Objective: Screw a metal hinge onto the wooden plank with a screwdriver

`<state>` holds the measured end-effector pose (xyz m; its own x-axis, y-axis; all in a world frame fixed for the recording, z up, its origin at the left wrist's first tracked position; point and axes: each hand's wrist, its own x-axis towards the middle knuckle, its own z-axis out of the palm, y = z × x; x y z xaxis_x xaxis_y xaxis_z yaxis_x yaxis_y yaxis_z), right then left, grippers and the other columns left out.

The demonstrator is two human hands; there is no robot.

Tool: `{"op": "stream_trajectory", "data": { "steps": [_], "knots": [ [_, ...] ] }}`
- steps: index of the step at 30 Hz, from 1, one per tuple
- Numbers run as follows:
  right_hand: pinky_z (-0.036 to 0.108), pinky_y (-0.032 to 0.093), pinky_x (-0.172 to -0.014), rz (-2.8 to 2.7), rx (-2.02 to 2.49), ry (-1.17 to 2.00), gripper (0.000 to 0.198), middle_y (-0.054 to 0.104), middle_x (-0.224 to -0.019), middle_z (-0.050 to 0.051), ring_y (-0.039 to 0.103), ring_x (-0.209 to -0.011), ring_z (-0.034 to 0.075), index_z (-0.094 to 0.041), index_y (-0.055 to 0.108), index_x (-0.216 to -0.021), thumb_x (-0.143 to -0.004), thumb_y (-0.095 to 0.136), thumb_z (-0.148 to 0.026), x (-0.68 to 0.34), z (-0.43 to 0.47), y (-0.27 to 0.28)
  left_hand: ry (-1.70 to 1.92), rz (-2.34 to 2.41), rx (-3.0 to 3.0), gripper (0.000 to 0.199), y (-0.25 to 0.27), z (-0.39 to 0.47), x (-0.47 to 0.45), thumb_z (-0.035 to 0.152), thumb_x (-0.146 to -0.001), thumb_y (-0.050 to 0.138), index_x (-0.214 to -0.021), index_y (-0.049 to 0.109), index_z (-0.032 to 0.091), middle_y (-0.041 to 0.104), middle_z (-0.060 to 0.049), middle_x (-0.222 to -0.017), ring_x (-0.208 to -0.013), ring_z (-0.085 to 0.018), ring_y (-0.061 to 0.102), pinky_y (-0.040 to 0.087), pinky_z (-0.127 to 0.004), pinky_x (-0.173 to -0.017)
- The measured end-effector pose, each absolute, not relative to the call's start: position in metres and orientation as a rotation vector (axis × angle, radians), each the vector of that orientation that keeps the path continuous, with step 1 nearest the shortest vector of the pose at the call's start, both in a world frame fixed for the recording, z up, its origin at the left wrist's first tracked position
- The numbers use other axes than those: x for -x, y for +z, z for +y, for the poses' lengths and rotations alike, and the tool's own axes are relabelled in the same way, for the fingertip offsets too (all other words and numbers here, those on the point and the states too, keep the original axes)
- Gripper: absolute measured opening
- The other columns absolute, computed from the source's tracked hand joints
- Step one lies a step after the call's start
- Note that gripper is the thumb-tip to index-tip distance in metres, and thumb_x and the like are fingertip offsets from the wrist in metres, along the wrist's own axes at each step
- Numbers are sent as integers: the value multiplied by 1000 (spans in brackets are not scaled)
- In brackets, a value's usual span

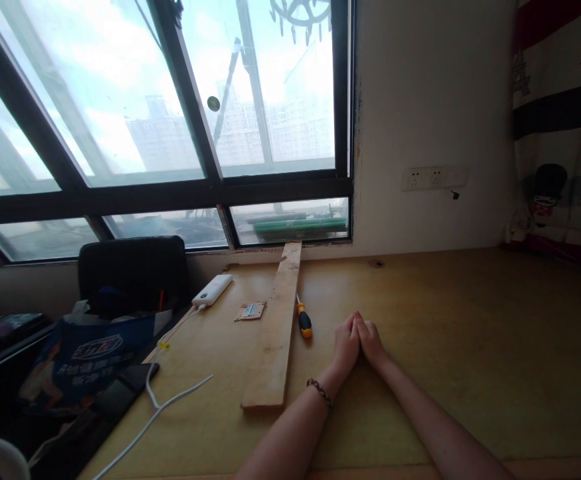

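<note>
The left hand [347, 339] and right hand [370, 341] met above the counter [450, 340], both closed, fingers curled in and tips touching. Nearest them, at ten o'clock, lay a screwdriver [305, 321] with an orange-and-black handle, its shaft pointing to twelve, just beside a long wooden board [273, 340]. That board stretched toward the window [290, 223], at nine o'clock from the hands. Beyond it, between nine and ten, were a small card [251, 311] and a white device [213, 290] with a white cable [170, 401] plugged in.
</note>
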<state>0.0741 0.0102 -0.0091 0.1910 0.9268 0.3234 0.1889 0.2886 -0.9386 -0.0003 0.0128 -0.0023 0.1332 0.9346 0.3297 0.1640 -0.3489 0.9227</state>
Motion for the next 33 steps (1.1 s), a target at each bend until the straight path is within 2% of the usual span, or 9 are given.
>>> {"op": "stream_trajectory", "data": {
  "steps": [16, 26, 33],
  "knots": [
    [26, 36, -45, -1279, 1220, 672, 61, 54, -44, 5, 50, -47, 17, -17, 52, -44, -74, 35, -67, -73, 6, -3, 1266, 1085, -1743, 37, -3, 14, 4, 38, -86, 32, -62, 48, 15, 49, 0, -59, -56, -10, 41, 30, -22, -55],
    [27, 40, -51, -1303, 1235, 629, 60, 60, -53, 8, 54, -54, 19, -15, 56, -51, -77, 33, -65, -74, 11, -12, 1247, 1092, -1794, 37, -1, 15, 8, 38, -85, 32, -60, 47, 16, 49, 0, -57, -54, -10, 40, 29, -23, -54],
    [27, 38, -51, -1336, 1223, 666, 60, 61, -52, 8, 54, -52, 18, -15, 55, -51, -79, 32, -63, -74, 11, -11, 1247, 1087, -1783, 38, -1, 15, 8, 39, -86, 31, -61, 47, 16, 49, 0, -58, -55, -10, 40, 30, -22, -54]
  ]
}}
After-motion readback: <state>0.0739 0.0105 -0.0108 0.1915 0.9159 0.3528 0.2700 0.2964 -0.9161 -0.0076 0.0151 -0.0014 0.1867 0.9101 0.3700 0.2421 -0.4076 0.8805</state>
